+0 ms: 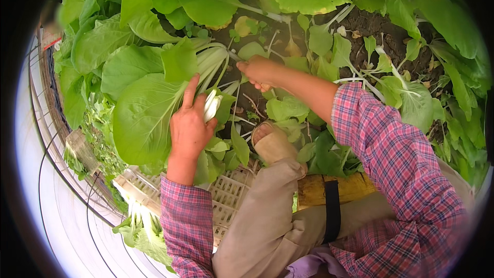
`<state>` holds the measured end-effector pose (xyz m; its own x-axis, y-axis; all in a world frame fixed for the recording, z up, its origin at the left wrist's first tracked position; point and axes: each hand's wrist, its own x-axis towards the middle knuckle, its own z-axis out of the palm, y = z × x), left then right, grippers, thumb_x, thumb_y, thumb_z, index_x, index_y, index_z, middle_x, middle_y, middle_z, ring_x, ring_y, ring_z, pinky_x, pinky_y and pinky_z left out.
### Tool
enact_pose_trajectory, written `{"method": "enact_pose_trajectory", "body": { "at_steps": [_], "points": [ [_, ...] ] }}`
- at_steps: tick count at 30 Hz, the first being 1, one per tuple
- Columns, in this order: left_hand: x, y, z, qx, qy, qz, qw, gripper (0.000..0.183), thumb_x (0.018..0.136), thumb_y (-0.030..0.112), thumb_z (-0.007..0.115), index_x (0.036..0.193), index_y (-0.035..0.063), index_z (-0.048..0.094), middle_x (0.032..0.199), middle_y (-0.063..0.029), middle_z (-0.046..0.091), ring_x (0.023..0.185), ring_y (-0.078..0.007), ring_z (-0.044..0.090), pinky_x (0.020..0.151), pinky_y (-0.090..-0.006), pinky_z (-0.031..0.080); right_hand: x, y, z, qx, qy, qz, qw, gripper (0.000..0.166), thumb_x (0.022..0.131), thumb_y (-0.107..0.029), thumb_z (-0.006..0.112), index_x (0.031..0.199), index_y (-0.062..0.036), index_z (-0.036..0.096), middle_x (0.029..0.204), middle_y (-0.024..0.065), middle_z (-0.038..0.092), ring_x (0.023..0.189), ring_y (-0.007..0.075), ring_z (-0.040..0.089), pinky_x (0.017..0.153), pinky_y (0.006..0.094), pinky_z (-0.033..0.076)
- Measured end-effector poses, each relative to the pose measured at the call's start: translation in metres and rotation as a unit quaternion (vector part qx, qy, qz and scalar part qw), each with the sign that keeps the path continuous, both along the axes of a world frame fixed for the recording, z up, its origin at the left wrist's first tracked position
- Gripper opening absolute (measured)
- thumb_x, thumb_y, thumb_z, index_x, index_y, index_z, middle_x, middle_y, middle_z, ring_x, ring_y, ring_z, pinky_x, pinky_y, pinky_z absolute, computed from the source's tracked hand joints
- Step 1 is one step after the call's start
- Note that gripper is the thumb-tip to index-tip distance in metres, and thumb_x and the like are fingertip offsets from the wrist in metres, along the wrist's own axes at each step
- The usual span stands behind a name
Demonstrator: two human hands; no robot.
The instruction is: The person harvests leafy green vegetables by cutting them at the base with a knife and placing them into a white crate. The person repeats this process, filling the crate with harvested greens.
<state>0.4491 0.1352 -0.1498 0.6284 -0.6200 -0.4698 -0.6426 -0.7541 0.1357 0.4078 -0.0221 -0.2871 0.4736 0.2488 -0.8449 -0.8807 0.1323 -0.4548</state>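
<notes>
My left hand (pixel 191 127) is closed round the pale stalks of a cut leafy green (pixel 211 106), its index finger stretched out over a large leaf. Just beyond it a leafy green plant (pixel 214 56) with broad leaves and white stalks leans to the left, its base towards my right hand. My right hand (pixel 260 71) is a fist at that base, closed on a tool whose short metal part (pixel 233 55) shows between fist and stalks; the kind of tool cannot be told.
A cream plastic crate (pixel 227 197) stands by my left forearm, with harvested greens (pixel 144 231) beside it. Another crate (pixel 83 150) lies farther left. Leafy plants surround the dark soil (pixel 361 21). A yellow block (pixel 312 191) with a black strap is under my leg.
</notes>
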Motion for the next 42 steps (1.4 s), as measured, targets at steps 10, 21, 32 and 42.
{"method": "enact_pose_trajectory", "body": {
  "at_steps": [10,21,32,42],
  "points": [
    [0.039,0.0,0.005,-0.079,-0.006,0.069,0.994,0.035,0.062,0.013,0.066,0.092,-0.0022,0.057,0.12,-0.0164,0.045,0.087,-0.0346,0.056,0.074,-0.0372,0.046,-0.033,-0.039,0.001,-0.078,-0.108,-0.038,0.99,0.03,0.081,-0.031,0.054,0.074,-0.0028,0.047,0.049,0.0033,0.044,0.035,0.0126,0.044,0.032,0.028,0.037],
    [0.051,-0.052,-0.054,0.314,-0.101,-0.174,0.928,0.034,0.061,0.019,0.064,0.092,0.0058,0.062,0.113,-0.0098,0.048,0.101,-0.0268,0.05,0.075,-0.0351,0.046,-0.042,-0.033,-0.006,-0.063,-0.144,-0.061,0.986,0.026,0.08,-0.027,0.056,0.075,-0.0033,0.046,0.049,0.0009,0.044,0.034,0.0088,0.042,0.03,0.0249,0.033],
    [0.048,-0.047,-0.088,0.302,-0.06,-0.08,0.948,0.038,0.062,0.024,0.063,0.098,0.0136,0.063,0.119,-0.0154,0.043,0.114,-0.0299,0.039,0.093,-0.0429,0.033,-0.052,-0.058,0.013,-0.067,-0.139,-0.074,0.985,0.03,0.081,-0.029,0.056,0.071,-0.0036,0.042,0.049,0.0009,0.044,0.034,0.009,0.041,0.031,0.0251,0.035],
    [0.001,-0.03,-0.02,0.14,-0.132,-0.143,0.971,0.016,0.064,0.015,0.061,0.079,0.0121,0.065,0.104,-0.0128,0.046,0.091,-0.0302,0.046,0.069,-0.0345,0.046,-0.073,-0.078,0.06,-0.147,-0.248,-0.078,0.954,0.03,0.074,-0.02,0.068,0.088,-0.0025,0.048,0.065,0.0003,0.05,0.048,0.0054,0.044,0.043,0.0206,0.039]
  ]
}}
